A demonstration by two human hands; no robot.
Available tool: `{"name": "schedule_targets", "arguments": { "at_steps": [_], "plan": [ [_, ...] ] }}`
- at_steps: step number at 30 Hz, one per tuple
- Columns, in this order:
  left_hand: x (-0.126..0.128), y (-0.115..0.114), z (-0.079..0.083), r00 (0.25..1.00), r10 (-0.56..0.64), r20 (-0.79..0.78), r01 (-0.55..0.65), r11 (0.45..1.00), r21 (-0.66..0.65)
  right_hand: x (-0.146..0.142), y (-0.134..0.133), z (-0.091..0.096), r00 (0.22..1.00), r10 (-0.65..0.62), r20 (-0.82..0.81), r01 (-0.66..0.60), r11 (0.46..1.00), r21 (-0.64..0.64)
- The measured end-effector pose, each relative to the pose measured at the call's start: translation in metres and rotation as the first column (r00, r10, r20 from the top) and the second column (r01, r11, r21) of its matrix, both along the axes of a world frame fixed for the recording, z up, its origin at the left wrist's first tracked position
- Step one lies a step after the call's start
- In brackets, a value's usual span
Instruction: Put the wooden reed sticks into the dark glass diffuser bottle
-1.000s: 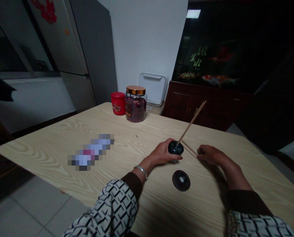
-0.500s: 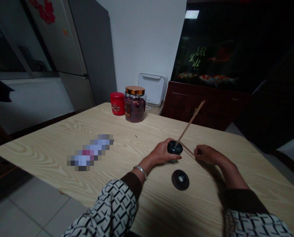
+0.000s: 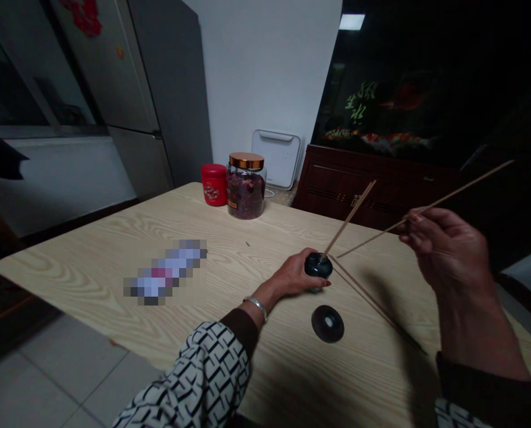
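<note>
My left hand is wrapped round a small dark glass diffuser bottle standing on the table. Thin reed sticks rise from its neck, leaning right. Raised above the table, my right hand pinches a single reed stick between thumb and fingers. That stick slants, its lower end close to the bottle's right side and its upper end pointing up and right. More sticks lie on the tabletop right of the bottle. A dark round disc with a pale centre lies in front of the bottle.
On the wood-grain table, a blurred-out item lies to the left. Towards the back stand a red canister and a copper-lidded jar of dried purplish matter. A dark fish tank stands behind the table.
My right hand has lifted off the tabletop, moving up and right with a reed stick in its fingers. My left hand stays on the bottle.
</note>
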State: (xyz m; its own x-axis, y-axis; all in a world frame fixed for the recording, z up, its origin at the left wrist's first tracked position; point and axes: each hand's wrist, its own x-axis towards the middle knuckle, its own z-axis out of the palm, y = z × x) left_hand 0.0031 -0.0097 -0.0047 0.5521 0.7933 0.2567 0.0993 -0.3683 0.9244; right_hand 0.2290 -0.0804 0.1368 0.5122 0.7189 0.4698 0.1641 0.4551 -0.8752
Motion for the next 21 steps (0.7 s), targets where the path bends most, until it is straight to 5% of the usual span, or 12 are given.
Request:
{"name": "schedule_targets", "arguments": {
  "at_steps": [4, 11, 16, 21],
  "plan": [
    [0.000, 0.000, 0.000, 1.000, 0.010, -0.006, -0.010, 1.000, -0.003, -0.029, 0.003, -0.002, 0.999, 0.001, -0.035, 0.003, 0.993, 0.117],
    [-0.002, -0.002, 0.004, 1.000, 0.001, -0.003, -0.001, 1.000, -0.012, -0.037, 0.012, -0.020, 0.992, 0.029, 0.121, -0.038, 0.997, 0.074],
    [-0.002, -0.003, 0.005, 1.000, -0.005, -0.003, 0.005, 1.000, -0.019, -0.044, 0.015, -0.031, 0.955, 0.150, 0.257, -0.128, 0.987, -0.101],
    [-0.001, -0.002, 0.005, 1.000, 0.007, -0.012, -0.007, 1.000, 0.016, -0.047, 0.019, -0.044, 0.828, 0.385, 0.407, -0.225, 0.894, -0.387]
  ]
}}
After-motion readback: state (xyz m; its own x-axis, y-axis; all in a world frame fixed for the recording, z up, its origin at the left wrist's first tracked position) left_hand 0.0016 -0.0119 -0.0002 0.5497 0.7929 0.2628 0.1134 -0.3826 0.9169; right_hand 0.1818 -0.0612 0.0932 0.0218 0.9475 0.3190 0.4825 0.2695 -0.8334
